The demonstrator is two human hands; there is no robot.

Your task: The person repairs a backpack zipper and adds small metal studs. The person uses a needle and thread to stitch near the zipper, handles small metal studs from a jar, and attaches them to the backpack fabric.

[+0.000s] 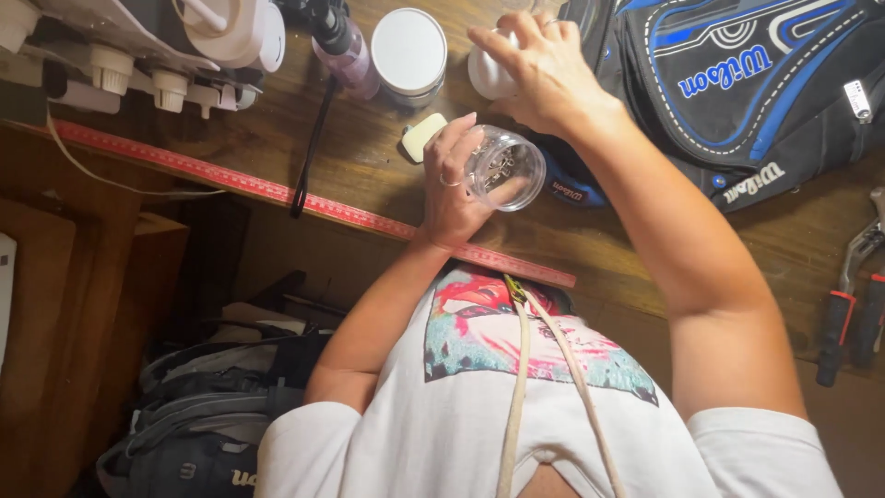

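My left hand point(447, 180) grips a clear plastic jar point(505, 166), tilted on its side over the wooden table point(369, 157). Small metal pieces show inside it and its mouth is uncovered. My right hand point(544, 69) reaches further back and closes over a white rounded object point(487, 76), mostly hidden under the fingers. A small cream block point(422, 136) lies on the table just left of my left hand.
A white-lidded round jar point(408, 51) and a purple bottle point(346, 51) stand at the back. A black and blue sports bag point(747, 83) fills the right. Red-handled pliers point(853, 314) lie far right. A red ruler strip point(277, 192) edges the table. A grey backpack point(203, 415) sits below.
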